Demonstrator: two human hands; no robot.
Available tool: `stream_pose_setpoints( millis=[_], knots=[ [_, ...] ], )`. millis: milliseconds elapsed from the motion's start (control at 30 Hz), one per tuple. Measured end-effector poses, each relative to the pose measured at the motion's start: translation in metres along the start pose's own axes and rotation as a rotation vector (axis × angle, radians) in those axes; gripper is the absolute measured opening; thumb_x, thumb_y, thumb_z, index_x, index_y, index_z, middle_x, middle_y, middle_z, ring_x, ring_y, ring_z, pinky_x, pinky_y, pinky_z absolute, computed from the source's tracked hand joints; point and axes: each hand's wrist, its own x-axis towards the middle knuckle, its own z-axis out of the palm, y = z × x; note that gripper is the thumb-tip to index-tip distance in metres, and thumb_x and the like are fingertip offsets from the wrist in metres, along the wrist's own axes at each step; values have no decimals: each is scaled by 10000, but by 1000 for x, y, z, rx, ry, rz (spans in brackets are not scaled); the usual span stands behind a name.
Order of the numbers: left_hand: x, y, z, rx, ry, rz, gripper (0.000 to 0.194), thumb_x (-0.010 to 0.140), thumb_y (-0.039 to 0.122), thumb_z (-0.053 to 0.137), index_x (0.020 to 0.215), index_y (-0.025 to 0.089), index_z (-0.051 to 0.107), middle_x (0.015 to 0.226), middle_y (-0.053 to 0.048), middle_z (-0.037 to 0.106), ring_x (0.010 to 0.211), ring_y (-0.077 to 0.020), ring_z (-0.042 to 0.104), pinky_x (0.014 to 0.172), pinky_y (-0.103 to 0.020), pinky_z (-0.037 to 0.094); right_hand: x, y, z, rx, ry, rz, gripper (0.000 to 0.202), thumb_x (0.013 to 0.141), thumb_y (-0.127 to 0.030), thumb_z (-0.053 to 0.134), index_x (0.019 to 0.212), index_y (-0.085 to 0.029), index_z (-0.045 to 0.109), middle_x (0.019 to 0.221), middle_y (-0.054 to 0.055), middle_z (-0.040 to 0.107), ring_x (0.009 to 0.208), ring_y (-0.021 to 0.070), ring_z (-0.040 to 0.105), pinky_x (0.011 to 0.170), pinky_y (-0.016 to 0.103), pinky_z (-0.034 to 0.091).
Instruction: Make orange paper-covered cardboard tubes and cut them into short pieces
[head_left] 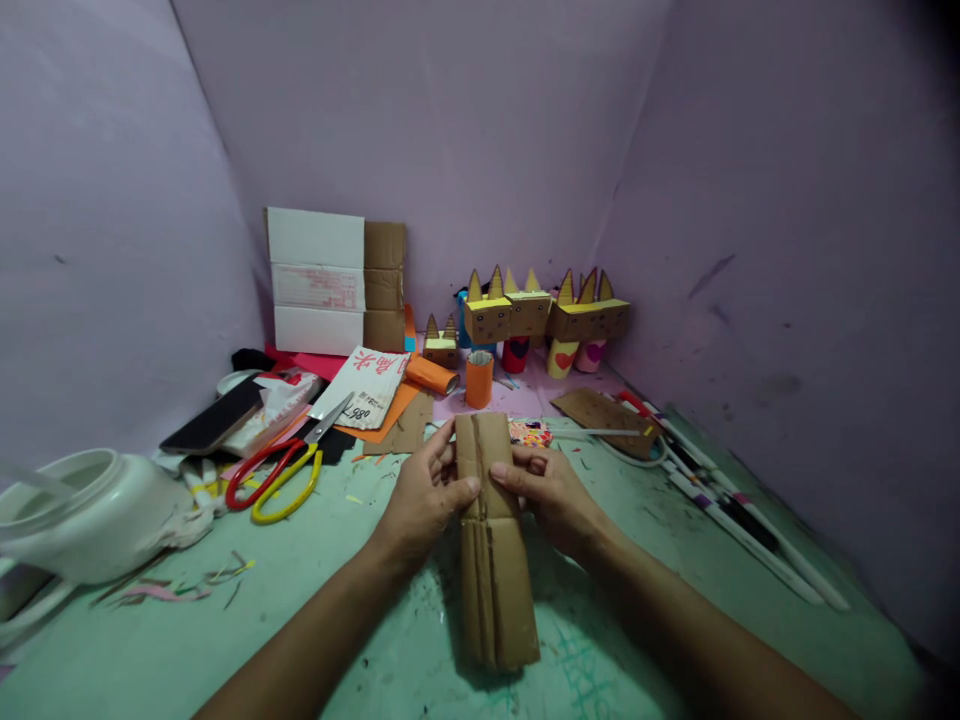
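Note:
A long piece of brown cardboard (499, 580), folded lengthwise with creases and a seam along it, stands between both hands over the front middle of the table. My left hand (431, 490) grips its left edge near the far end, thumb on top and fingers behind. On the opposite edge my right hand (551, 490) pinches it the same way, its thumb pressed on the upper face. The fingertips under the cardboard are hidden. Just beyond it lies a small patterned piece (531, 432) with a pale stick beside it.
Scissors (289, 470), a white pot (97, 510) and paper scraps (165, 590) lie left. Behind are an orange tube (479, 380), white-faced cardboard (319, 280) and several horned box figures (589, 320). Markers (742, 540) and a cardboard piece (607, 415) lie right, by the wall.

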Motion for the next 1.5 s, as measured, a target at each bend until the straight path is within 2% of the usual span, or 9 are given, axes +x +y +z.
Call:
stream_pose_setpoints(
  millis=[100,233,433,600,800,1133,1233,1333,1500],
  knots=[
    [-2,0,3,27,-13,3,776,614,190,713,1327,114,415,1301,-120,554,1178,-268,508,942,-290,424,0,-3,0,7,19,-17,426,626,-410,761,931,-117,715,760,79,704,657,196,625,571,275,455],
    [-6,0,3,55,-75,-56,601,641,254,698,1195,92,531,1160,-145,630,1014,-293,593,878,-370,458,1,-8,0,9,13,-59,407,657,-432,736,927,-128,710,767,67,702,659,190,621,547,256,432],
    [-5,0,-1,56,-27,-59,585,599,254,718,1130,79,543,1051,-138,651,925,-291,601,853,-419,459,-3,-15,-2,-88,-218,-101,434,680,-338,717,1079,-177,655,987,47,690,925,231,612,835,339,437],
    [-1,0,-4,68,-74,-19,503,625,258,712,1079,94,571,1034,-124,662,977,-311,593,855,-403,455,-3,-16,0,-146,-177,-54,440,647,-326,700,1056,-171,654,917,40,703,842,237,640,715,320,470],
    [-2,-1,-4,70,-115,-19,556,634,244,713,1146,107,547,1156,-129,630,1118,-335,534,910,-389,432,0,-8,-1,-114,-90,-77,435,626,-319,723,1025,-158,658,839,43,713,768,220,652,639,290,481],
    [-1,-2,-6,85,-172,15,632,665,226,696,1248,123,477,1265,-126,567,1157,-313,515,969,-395,401,2,-4,-5,-89,-94,-79,483,662,-356,717,1098,-168,626,927,72,702,786,216,640,560,260,464],
    [-1,1,-5,94,-105,-12,681,639,232,699,1258,91,455,1252,-155,567,1114,-323,539,953,-411,411,1,-8,-4,-69,-226,-89,537,659,-378,738,1133,-162,606,1033,85,673,906,237,626,714,317,487],
    [0,3,-6,100,-36,-25,705,612,228,710,1248,64,452,1207,-173,586,1093,-328,546,949,-421,412,1,-12,-2,-25,-343,-107,606,611,-335,786,1162,-179,585,1133,74,633,1021,243,589,887,354,434],
    [3,2,-7,94,-106,13,696,620,219,708,1256,84,461,1231,-153,575,1110,-314,531,964,-402,404,2,-11,-1,13,-275,-96,617,584,-307,806,1148,-186,585,1098,78,651,985,258,610,876,386,443]
  ],
)
